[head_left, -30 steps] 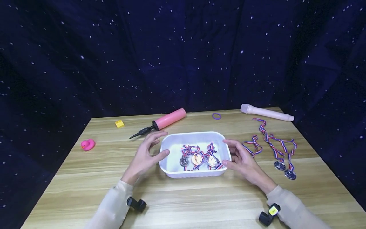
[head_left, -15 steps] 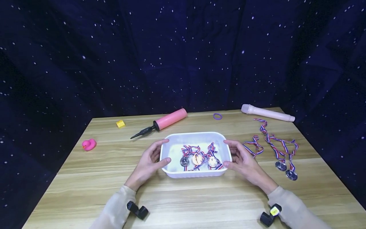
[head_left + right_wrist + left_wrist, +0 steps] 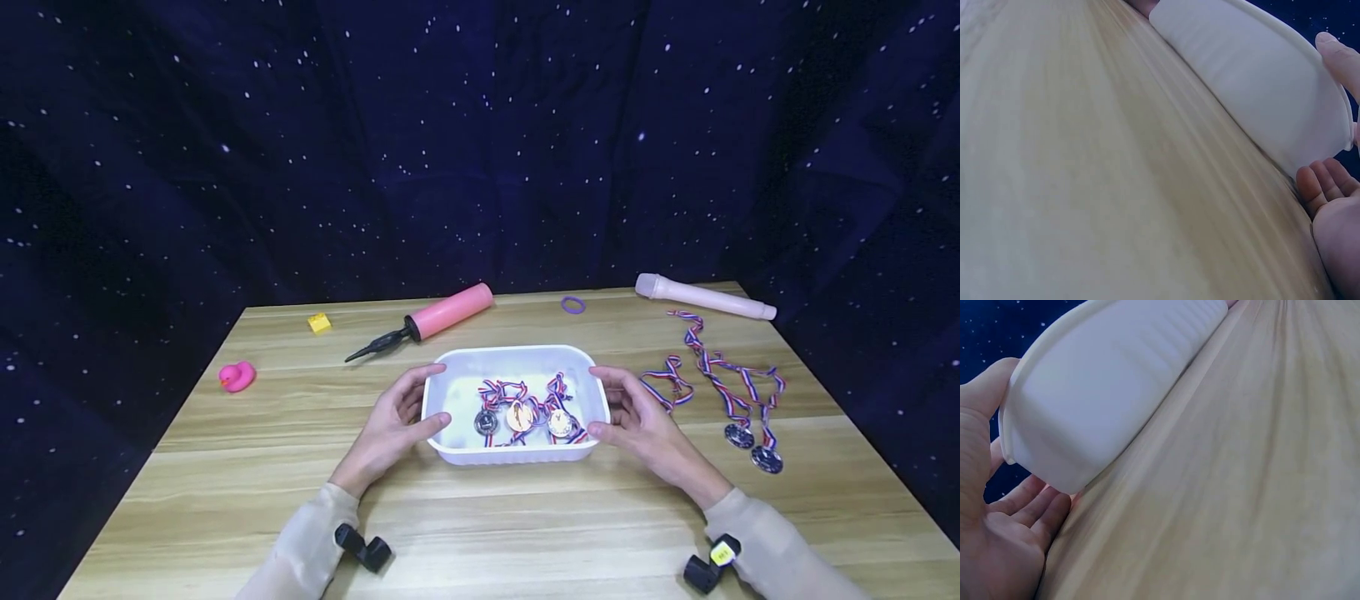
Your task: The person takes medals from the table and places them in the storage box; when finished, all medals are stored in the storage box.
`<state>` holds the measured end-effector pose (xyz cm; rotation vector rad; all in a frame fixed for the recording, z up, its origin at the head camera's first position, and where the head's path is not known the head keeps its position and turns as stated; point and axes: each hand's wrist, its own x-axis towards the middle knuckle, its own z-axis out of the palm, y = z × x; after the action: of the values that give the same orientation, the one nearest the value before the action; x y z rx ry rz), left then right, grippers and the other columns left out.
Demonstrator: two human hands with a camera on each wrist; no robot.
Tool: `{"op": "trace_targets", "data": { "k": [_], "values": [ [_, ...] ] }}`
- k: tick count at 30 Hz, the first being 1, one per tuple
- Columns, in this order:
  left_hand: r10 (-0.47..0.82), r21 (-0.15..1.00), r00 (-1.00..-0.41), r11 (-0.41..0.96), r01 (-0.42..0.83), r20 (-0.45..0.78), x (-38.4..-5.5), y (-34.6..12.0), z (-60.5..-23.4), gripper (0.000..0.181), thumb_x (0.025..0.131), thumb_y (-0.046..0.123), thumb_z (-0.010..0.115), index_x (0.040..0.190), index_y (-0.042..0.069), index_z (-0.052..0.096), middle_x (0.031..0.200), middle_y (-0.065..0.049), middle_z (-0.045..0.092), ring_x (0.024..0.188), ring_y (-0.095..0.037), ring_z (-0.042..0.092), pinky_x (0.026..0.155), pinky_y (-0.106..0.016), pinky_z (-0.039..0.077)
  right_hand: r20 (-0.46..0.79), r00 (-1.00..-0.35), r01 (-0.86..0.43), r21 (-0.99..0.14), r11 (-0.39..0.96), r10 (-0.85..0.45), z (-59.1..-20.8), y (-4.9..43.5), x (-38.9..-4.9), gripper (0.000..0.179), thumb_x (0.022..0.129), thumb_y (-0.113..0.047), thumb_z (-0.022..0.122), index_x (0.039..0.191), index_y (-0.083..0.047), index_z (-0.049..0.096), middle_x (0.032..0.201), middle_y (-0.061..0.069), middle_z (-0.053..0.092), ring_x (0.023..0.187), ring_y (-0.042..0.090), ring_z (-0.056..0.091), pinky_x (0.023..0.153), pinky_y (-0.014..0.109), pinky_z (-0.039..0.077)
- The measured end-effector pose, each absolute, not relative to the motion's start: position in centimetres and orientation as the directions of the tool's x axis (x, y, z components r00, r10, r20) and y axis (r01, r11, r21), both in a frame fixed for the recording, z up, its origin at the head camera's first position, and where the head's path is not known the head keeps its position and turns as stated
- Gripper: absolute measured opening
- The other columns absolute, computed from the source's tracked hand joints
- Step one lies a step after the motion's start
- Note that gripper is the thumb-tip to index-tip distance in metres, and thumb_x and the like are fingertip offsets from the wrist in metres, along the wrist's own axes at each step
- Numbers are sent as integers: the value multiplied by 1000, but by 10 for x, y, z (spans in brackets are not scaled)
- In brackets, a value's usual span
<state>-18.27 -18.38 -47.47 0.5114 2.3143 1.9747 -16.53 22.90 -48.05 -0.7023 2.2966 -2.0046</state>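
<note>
A white tub (image 3: 517,456) of ribboned medals (image 3: 520,416) is gripped by curled right hand (image 3: 633,417) and newly closed-in left hand (image 3: 386,433), seemingly steadied.

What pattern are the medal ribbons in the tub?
Red, white and blue stripes along the ribbons, clearest in the head view.

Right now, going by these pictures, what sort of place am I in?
Probably an indoor tabletop set made for recording: a dark, star-patterned backdrop hangs behind a wood-grain table, and unrelated items, such as a pink toy duck, are spread across it.
</note>
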Motion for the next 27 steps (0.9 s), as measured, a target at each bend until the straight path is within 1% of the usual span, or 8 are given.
{"op": "trace_targets", "data": {
  "k": [3, 7, 10, 13, 17, 20, 24, 27],
  "values": [
    [286, 970, -943, 118, 213, 172, -183, -184, -475, 72, 96, 7, 87, 160, 20, 57, 169, -9, 50, 157, -35, 48, 133, -52, 35, 285, -891, -344, -932, 115, -353, -474, 232, -166, 81, 98, 3, 80, 166, -2, 37, 152, 29, 50, 130, 37, 60, 104, 25, 60],
    [287, 971, -943, 116, 209, 169, -182, -184, -475, 72, 96, 8, 87, 160, 19, 56, 169, -10, 50, 156, -36, 49, 132, -53, 37, 344, -883, -407, -901, 153, -320, -454, 247, -166, 79, 102, 4, 73, 169, -3, 30, 151, 29, 47, 128, 28, 62, 104, 22, 58],
    [290, 971, -942, 115, 210, 169, -182, -184, -475, 72, 96, 9, 87, 160, 20, 56, 169, -12, 50, 155, -36, 50, 132, -53, 37, 422, -870, -464, -877, 130, -255, -437, 265, -164, 74, 102, 11, 67, 167, 0, 33, 148, 26, 50, 125, 22, 64, 101, 19, 57],
    [294, 970, -940, 108, 216, 176, -182, -184, -476, 72, 96, 8, 86, 160, 19, 56, 169, -15, 51, 154, -37, 51, 131, -53, 38, 488, -848, -514, -853, 91, -207, -427, 283, -162, 71, 100, 20, 64, 164, 4, 38, 143, 22, 56, 121, 20, 65, 97, 19, 57],
    [296, 969, -938, 109, 223, 182, -183, -184, -476, 72, 96, 6, 86, 160, 19, 56, 168, -16, 51, 153, -37, 52, 131, -51, 39, 494, -853, -515, -851, 108, -169, -427, 301, -155, 67, 97, 24, 66, 158, 4, 48, 136, 10, 66, 117, 18, 67, 94, 17, 57],
    [293, 968, -939, 113, 222, 182, -182, -185, -476, 71, 96, 7, 86, 160, 19, 56, 168, -16, 51, 153, -36, 52, 131, -51, 39, 459, -873, -485, -847, 217, -161, -433, 308, -148, 62, 96, 20, 72, 153, 2, 54, 130, 4, 69, 110, 15, 68, 89, 16, 58],
    [289, 968, -941, 117, 220, 179, -182, -185, -476, 71, 96, 8, 86, 160, 20, 56, 168, -15, 51, 154, -37, 51, 132, -54, 37, 409, -898, -439, -809, 391, -161, -445, 313, -141, 57, 95, 10, 82, 147, 1, 59, 122, 11, 70, 98, 12, 69, 84, 16, 59],
    [286, 969, -942, 120, 216, 175, -182, -184, -475, 71, 96, 9, 86, 159, 21, 57, 169, -13, 51, 155, -37, 50, 133, -54, 35, 378, -910, -411, -775, 479, -170, -454, 314, -140, 53, 93, 3, 87, 141, 2, 63, 114, 16, 70, 92, 11, 70, 81, 16, 59]
  ]
}}
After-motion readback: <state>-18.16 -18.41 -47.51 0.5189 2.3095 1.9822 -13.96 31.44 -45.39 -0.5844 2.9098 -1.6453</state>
